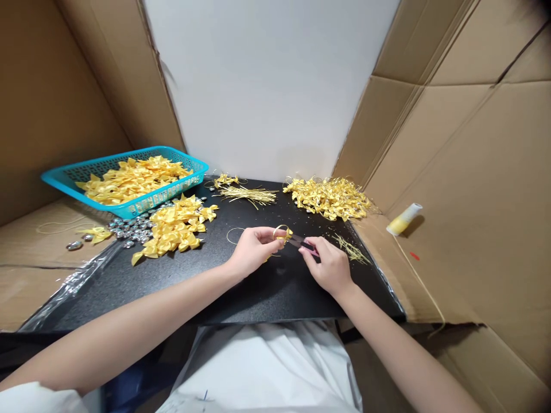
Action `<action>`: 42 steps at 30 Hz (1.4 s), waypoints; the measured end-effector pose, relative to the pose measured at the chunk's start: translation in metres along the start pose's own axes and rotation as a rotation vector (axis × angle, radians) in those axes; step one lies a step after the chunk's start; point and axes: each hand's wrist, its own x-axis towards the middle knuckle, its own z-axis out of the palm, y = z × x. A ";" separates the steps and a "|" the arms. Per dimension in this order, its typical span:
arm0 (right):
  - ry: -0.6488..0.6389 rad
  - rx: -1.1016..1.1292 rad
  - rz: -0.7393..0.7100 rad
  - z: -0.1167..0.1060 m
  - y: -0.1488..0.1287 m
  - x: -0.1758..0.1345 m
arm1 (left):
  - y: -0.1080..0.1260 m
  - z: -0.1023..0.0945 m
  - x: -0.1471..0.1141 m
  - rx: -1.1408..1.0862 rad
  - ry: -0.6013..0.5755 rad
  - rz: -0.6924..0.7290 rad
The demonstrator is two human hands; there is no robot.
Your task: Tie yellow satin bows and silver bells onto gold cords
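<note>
Over the middle of the black table (241, 298), my left hand (255, 250) pinches a yellow ribbon bow (284, 234) between thumb and fingers. A thin gold loop stands up from the bow, and another fine loop (235, 235) sticks out to the left of this hand. My right hand (329, 265) is closed around the pink handles of small scissors (310, 250). Their blades point left and reach the bow at my left fingertips. Whether the blades touch the bow or its cord, I cannot tell.
A turquoise basket (202, 167) of yellow bows stands back left. Before it lie silver beads (133, 229) and loose bows (176, 226). Gold cords (249, 195) lie at the back, finished-looking bows (329, 198) back right, cord scraps (352, 250) right, a thread spool (404, 219) beyond. Cardboard walls flank both sides.
</note>
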 end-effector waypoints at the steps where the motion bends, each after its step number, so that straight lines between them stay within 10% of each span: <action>1: 0.000 -0.002 -0.003 0.000 0.000 0.000 | 0.000 0.000 0.000 -0.003 0.000 0.003; 32: -0.019 -0.237 -0.109 0.000 -0.006 0.001 | -0.003 0.002 0.004 0.040 0.001 0.014; 42: -0.033 -0.094 0.071 0.003 -0.001 -0.001 | -0.009 -0.002 0.011 0.132 -0.077 0.018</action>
